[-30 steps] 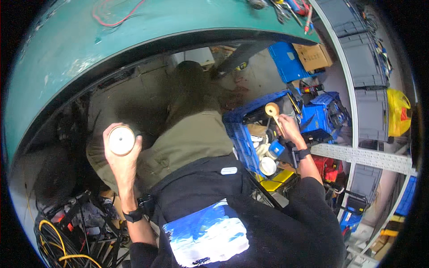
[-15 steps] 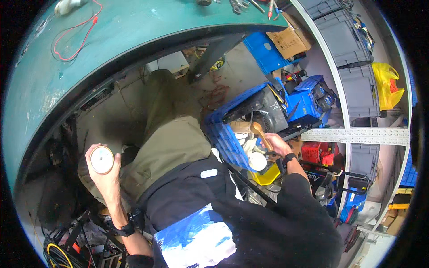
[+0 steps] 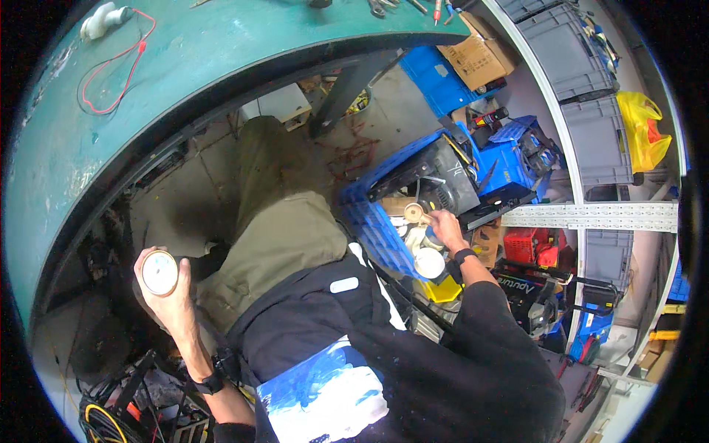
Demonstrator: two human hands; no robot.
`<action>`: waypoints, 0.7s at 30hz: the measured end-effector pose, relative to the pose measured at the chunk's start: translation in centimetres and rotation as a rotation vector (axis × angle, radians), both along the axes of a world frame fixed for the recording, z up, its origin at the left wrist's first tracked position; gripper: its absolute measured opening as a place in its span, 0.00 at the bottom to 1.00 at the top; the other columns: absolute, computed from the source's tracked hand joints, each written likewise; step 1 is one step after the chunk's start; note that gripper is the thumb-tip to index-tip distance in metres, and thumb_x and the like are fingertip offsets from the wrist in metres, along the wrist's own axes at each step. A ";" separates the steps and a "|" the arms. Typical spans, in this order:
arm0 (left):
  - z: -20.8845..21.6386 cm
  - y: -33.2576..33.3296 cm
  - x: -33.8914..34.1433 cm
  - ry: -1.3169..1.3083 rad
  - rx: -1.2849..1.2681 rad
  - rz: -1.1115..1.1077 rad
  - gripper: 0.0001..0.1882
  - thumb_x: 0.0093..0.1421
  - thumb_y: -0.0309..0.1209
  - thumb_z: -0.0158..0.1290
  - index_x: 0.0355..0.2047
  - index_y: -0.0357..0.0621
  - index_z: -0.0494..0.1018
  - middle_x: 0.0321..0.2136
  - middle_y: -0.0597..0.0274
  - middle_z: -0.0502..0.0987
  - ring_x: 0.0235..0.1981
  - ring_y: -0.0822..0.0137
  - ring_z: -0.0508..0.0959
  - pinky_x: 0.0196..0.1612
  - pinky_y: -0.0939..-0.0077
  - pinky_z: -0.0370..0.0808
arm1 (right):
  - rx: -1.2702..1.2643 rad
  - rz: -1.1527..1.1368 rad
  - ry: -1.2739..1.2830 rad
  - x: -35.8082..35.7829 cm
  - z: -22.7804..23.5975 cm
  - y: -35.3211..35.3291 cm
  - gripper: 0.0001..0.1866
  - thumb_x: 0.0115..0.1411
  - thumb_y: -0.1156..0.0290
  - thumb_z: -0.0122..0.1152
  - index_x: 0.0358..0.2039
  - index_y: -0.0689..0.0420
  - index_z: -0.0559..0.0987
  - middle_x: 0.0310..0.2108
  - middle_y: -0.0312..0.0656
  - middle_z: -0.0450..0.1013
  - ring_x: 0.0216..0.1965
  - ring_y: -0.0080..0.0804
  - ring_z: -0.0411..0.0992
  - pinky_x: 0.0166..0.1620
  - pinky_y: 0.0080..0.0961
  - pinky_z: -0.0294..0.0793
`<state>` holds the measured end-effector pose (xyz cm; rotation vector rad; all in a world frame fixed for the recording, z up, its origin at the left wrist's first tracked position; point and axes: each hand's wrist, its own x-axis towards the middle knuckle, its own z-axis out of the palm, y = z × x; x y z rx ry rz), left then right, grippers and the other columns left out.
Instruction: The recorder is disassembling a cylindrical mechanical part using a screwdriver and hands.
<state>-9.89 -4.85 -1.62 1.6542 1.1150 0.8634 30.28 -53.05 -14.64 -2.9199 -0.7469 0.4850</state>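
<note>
The green table point(image 3: 244, 44) fills the upper left, its dark near edge curving away down to the left, with a white metal rack point(image 3: 591, 215) standing beyond its right end. Below the table's right corner, on the floor, sits a blue crate point(image 3: 380, 238), turned diagonally to the person; a large black panel point(image 3: 452, 173) leans inside along its right side. A cardboard box point(image 3: 476, 53) lies just past that same table corner, and a yellow bag point(image 3: 644, 136) hangs against the rack. On the table, a thin red wire point(image 3: 87, 87) loops near the left part of the surface, beside a white fitting point(image 3: 103, 21). The left hand point(image 3: 168, 297), well apart from the crate's left wall, is wrapped around a round white-faced piece point(image 3: 159, 272) with a tan rim; its disc faces up toward the camera, so how deep it runs cannot be told. A white cup-like container point(image 3: 429, 263) sits at the crate's near corner. Just above it in view, the right hand point(image 3: 447, 228) grips a tan scoop point(image 3: 413, 213) by its handle, over the crate's contents; the long axis runs roughly crosswise, slightly slanted, the round head pointing to the person's left and the handle ending within the closed fingers
</note>
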 end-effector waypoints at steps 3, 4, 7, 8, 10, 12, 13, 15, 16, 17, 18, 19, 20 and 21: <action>-0.2 0.0 0.1 0.005 0.012 0.004 0.28 0.52 0.20 0.66 0.53 0.40 0.70 0.47 0.60 0.76 0.51 0.66 0.76 0.60 0.71 0.69 | 0.003 0.032 -0.043 1.1 -1.3 0.0 0.13 0.60 0.73 0.61 0.45 0.55 0.85 0.41 0.59 0.78 0.44 0.59 0.77 0.49 0.50 0.76; -0.3 0.1 0.2 0.010 0.018 -0.002 0.28 0.52 0.20 0.67 0.53 0.40 0.70 0.47 0.60 0.76 0.51 0.66 0.76 0.60 0.71 0.69 | 0.044 0.058 -0.093 1.3 -1.6 0.3 0.13 0.60 0.73 0.61 0.45 0.55 0.85 0.41 0.58 0.78 0.44 0.59 0.77 0.49 0.50 0.76; -0.2 0.1 0.1 0.000 0.004 -0.003 0.29 0.52 0.20 0.67 0.53 0.40 0.69 0.47 0.60 0.76 0.51 0.66 0.75 0.60 0.71 0.69 | 0.078 0.079 -0.249 2.5 -1.8 2.0 0.17 0.59 0.74 0.62 0.50 0.54 0.82 0.39 0.57 0.78 0.44 0.60 0.76 0.49 0.51 0.75; -0.2 0.1 0.4 -0.011 0.003 -0.010 0.29 0.52 0.20 0.67 0.54 0.40 0.69 0.47 0.60 0.75 0.51 0.66 0.75 0.60 0.71 0.69 | 0.110 0.031 -0.271 2.9 -1.5 2.4 0.17 0.59 0.74 0.61 0.50 0.55 0.81 0.40 0.57 0.78 0.44 0.60 0.76 0.49 0.51 0.75; 0.1 0.1 0.4 0.005 0.019 -0.015 0.29 0.53 0.20 0.67 0.54 0.40 0.70 0.48 0.60 0.76 0.52 0.67 0.75 0.60 0.71 0.69 | 0.153 -0.007 -0.309 3.8 -0.8 3.9 0.15 0.60 0.74 0.59 0.48 0.57 0.81 0.40 0.57 0.77 0.45 0.59 0.75 0.49 0.51 0.75; 0.5 0.1 0.0 0.032 0.037 -0.013 0.29 0.53 0.20 0.67 0.55 0.40 0.70 0.49 0.61 0.76 0.52 0.67 0.75 0.61 0.72 0.69 | 0.264 -0.019 -0.380 3.2 1.0 7.2 0.13 0.61 0.74 0.59 0.47 0.59 0.80 0.38 0.54 0.78 0.43 0.56 0.76 0.47 0.48 0.76; 0.8 0.0 -0.3 0.006 0.046 0.003 0.29 0.53 0.21 0.68 0.54 0.40 0.71 0.49 0.62 0.76 0.52 0.68 0.75 0.60 0.72 0.69 | 0.306 -0.058 -0.370 2.1 2.9 9.8 0.12 0.62 0.73 0.59 0.46 0.59 0.81 0.38 0.54 0.78 0.43 0.54 0.77 0.46 0.46 0.76; 1.0 -0.1 0.0 0.015 0.055 -0.006 0.28 0.52 0.23 0.69 0.52 0.40 0.72 0.48 0.62 0.76 0.51 0.68 0.75 0.59 0.73 0.70 | 0.423 -0.025 -0.453 1.4 5.1 10.9 0.10 0.62 0.72 0.61 0.42 0.59 0.81 0.35 0.49 0.79 0.37 0.44 0.78 0.43 0.39 0.77; 2.1 -0.3 0.0 0.019 0.014 0.011 0.27 0.51 0.24 0.70 0.51 0.39 0.73 0.48 0.62 0.76 0.50 0.68 0.75 0.58 0.73 0.71 | 0.529 -0.048 -0.398 0.4 6.1 12.8 0.08 0.61 0.73 0.61 0.41 0.59 0.81 0.32 0.46 0.78 0.34 0.38 0.77 0.41 0.35 0.76; 2.6 -0.6 0.6 0.007 -0.029 0.027 0.27 0.51 0.25 0.71 0.51 0.39 0.73 0.48 0.62 0.76 0.50 0.68 0.75 0.58 0.73 0.71 | 0.628 -0.071 -0.349 -0.7 7.8 14.3 0.07 0.61 0.74 0.61 0.40 0.60 0.80 0.29 0.43 0.77 0.31 0.33 0.76 0.39 0.32 0.76; 2.6 -0.6 1.0 -0.004 0.002 0.017 0.29 0.49 0.26 0.72 0.50 0.40 0.73 0.47 0.62 0.75 0.50 0.67 0.75 0.57 0.72 0.72 | 0.692 0.013 -0.372 -1.3 9.4 15.5 0.06 0.61 0.76 0.60 0.38 0.60 0.79 0.25 0.38 0.73 0.28 0.26 0.71 0.35 0.29 0.74; 2.2 -0.4 1.2 -0.013 0.034 -0.004 0.31 0.47 0.28 0.74 0.50 0.42 0.72 0.47 0.61 0.75 0.50 0.66 0.75 0.57 0.72 0.72 | 0.586 0.028 -0.395 -1.8 10.7 15.7 0.05 0.61 0.77 0.59 0.38 0.60 0.79 0.26 0.36 0.72 0.28 0.23 0.69 0.34 0.26 0.72; 2.4 -0.2 1.2 -0.048 0.045 -0.009 0.31 0.46 0.29 0.75 0.50 0.42 0.72 0.47 0.60 0.74 0.50 0.65 0.74 0.57 0.70 0.72 | 0.693 0.090 -0.364 -2.3 11.9 17.0 0.05 0.62 0.77 0.59 0.38 0.60 0.78 0.27 0.33 0.72 0.29 0.21 0.67 0.33 0.25 0.70; 2.2 -0.2 1.0 -0.086 0.057 -0.013 0.32 0.45 0.30 0.75 0.49 0.42 0.73 0.48 0.59 0.73 0.51 0.64 0.74 0.58 0.69 0.72 | 0.753 0.106 -0.239 -3.3 13.3 18.8 0.07 0.62 0.79 0.58 0.41 0.60 0.78 0.29 0.32 0.71 0.29 0.20 0.66 0.33 0.24 0.69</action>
